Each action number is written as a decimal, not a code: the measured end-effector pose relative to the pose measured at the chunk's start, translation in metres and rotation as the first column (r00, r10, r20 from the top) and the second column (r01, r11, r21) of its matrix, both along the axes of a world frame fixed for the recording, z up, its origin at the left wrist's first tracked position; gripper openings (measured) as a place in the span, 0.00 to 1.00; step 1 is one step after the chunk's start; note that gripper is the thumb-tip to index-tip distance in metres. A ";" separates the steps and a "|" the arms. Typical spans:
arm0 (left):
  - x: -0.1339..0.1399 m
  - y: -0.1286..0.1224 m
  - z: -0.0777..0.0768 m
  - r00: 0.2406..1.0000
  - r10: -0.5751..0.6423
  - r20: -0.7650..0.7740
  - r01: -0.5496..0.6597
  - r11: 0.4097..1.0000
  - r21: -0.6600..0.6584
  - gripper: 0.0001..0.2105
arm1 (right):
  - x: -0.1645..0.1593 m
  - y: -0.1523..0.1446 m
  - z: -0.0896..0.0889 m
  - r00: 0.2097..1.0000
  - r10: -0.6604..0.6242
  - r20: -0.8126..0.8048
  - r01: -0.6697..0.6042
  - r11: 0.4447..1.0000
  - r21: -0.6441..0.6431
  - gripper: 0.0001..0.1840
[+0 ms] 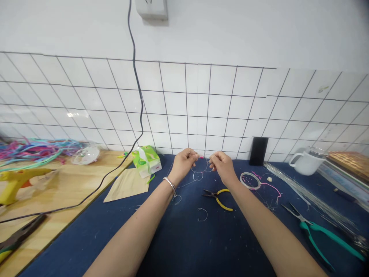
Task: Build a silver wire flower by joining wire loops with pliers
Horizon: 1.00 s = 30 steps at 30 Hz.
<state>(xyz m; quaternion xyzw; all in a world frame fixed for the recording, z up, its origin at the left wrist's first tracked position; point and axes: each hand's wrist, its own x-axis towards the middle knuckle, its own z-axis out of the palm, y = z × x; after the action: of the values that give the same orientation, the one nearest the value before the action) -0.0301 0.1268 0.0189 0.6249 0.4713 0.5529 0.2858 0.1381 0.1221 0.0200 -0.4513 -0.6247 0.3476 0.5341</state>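
Over the far middle of the dark blue cloth, my left hand (pixel 184 163) and my right hand (pixel 222 164) face each other a short gap apart. Both are closed in a pinch on a thin silvery wire (pixel 197 172), bent into loops that hang between them. A small pink piece (pixel 201 157) shows near my left fingertips; its exact kind is too small to tell. Below my hands lie yellow-handled pliers (pixel 219 197), with the jaws pointing left. Nearer to me rests a curved bit of wire (pixel 205 214). Another thin wire loop (pixel 177 199) lies beside my left wrist.
At right are a round dish with pink bits (pixel 250 181), green-handled pliers (pixel 311 227), a bundle of wires (pixel 311 196), a white mug (pixel 305 162) and a black upright block (pixel 258 151). A tissue pack (pixel 146 159), a yellow glue gun (pixel 17 182) and a cable (pixel 138 88) are leftward.
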 end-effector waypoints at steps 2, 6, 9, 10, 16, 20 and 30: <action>0.000 -0.001 0.001 1.000 0.003 0.017 -0.002 1.000 -0.007 0.10 | 0.000 0.000 0.000 1.000 -0.024 -0.018 0.024 1.000 0.012 0.11; -0.001 0.000 0.002 0.999 0.021 0.034 -0.020 1.000 -0.012 0.10 | 0.000 0.001 -0.002 0.993 -0.090 -0.074 0.092 0.996 0.018 0.12; -0.003 0.001 0.001 1.000 0.028 0.011 -0.028 1.000 -0.004 0.11 | 0.000 0.002 -0.002 0.985 -0.122 -0.122 0.124 0.992 0.015 0.13; -0.003 0.001 0.001 1.000 0.028 0.004 -0.028 1.000 -0.004 0.11 | 0.001 0.002 -0.002 0.983 -0.125 -0.137 0.128 0.992 0.017 0.13; -0.001 0.000 -0.001 0.998 0.050 0.030 -0.051 0.999 0.005 0.12 | 0.001 -0.001 0.001 0.987 -0.008 -0.161 0.007 1.000 -0.011 0.14; 0.001 0.000 0.000 0.997 0.068 0.042 -0.069 0.997 0.020 0.13 | 0.001 -0.004 0.005 0.987 0.138 -0.081 -0.144 0.987 -0.070 0.15; 0.006 -0.006 -0.005 0.999 0.052 -0.009 -0.052 0.999 0.010 0.17 | -0.004 0.000 0.001 0.996 -0.087 -0.009 0.087 0.995 0.038 0.14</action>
<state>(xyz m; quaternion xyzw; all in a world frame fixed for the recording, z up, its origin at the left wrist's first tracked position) -0.0238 0.1210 0.0139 0.6164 0.4860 0.5596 0.2660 0.1341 0.1217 0.0206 -0.4665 -0.6090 0.3135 0.5596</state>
